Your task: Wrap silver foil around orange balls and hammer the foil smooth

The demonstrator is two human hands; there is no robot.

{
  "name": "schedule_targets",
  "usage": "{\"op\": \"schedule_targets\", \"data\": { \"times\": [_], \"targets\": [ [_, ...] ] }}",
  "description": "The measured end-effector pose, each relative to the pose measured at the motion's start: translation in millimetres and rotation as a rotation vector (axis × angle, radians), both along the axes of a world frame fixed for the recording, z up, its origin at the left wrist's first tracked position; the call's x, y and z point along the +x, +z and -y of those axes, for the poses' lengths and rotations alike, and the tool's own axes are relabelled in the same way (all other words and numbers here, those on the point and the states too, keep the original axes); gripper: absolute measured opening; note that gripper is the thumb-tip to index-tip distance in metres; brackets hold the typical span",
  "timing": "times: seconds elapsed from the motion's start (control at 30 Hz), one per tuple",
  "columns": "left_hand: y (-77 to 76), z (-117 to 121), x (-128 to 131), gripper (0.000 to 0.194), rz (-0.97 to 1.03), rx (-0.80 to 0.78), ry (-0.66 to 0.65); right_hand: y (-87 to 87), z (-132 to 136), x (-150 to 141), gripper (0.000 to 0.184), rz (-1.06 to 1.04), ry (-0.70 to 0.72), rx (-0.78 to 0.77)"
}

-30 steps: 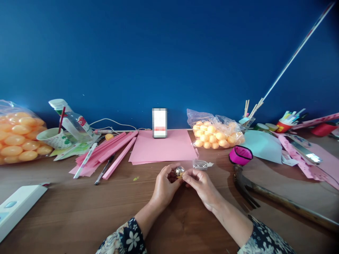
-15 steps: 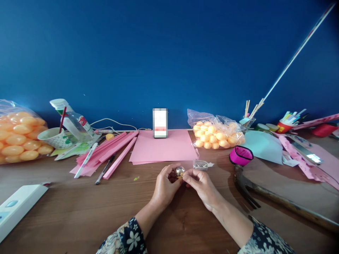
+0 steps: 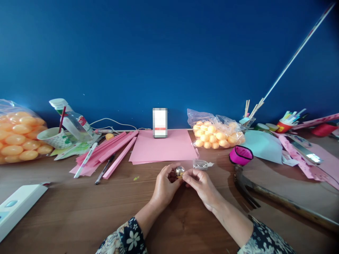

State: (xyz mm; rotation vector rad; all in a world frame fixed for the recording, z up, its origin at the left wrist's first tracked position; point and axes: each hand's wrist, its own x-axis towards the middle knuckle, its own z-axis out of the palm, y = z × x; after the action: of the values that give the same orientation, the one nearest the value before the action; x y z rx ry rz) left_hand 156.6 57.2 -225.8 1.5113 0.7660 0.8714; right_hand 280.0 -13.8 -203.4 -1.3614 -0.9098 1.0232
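Between the thumb and fingers of my left hand (image 3: 166, 183) is a small shiny silver ball (image 3: 179, 171), with a bit of yellow at its lower side. My right hand (image 3: 200, 185) meets it from the right, thumb and forefinger pinched together at the ball's edge. Whatever sits in that pinch is too small to make out. Just beyond my right hand lies a small clear plastic packet (image 3: 201, 164) with something silvery inside. Pink paper sheets (image 3: 162, 148) lie behind both hands.
To the right lie a hammer (image 3: 280, 199) and a magenta fabric band (image 3: 241, 155). Bags of orange balls (image 3: 212, 135) stand at the back. Pink strips (image 3: 108, 151) and pens (image 3: 86, 160) are on the left, near a white box (image 3: 23, 204). A phone (image 3: 160, 122) stands upright.
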Motion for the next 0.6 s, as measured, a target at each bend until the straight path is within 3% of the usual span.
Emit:
{"op": "schedule_targets", "data": {
  "times": [0.6],
  "targets": [
    [-3.7, -0.5, -0.3, 0.042, -0.024, 0.036, 0.009, -0.7, -1.1, -0.3, 0.022, -0.023, 0.004, -0.024]
  ]
}}
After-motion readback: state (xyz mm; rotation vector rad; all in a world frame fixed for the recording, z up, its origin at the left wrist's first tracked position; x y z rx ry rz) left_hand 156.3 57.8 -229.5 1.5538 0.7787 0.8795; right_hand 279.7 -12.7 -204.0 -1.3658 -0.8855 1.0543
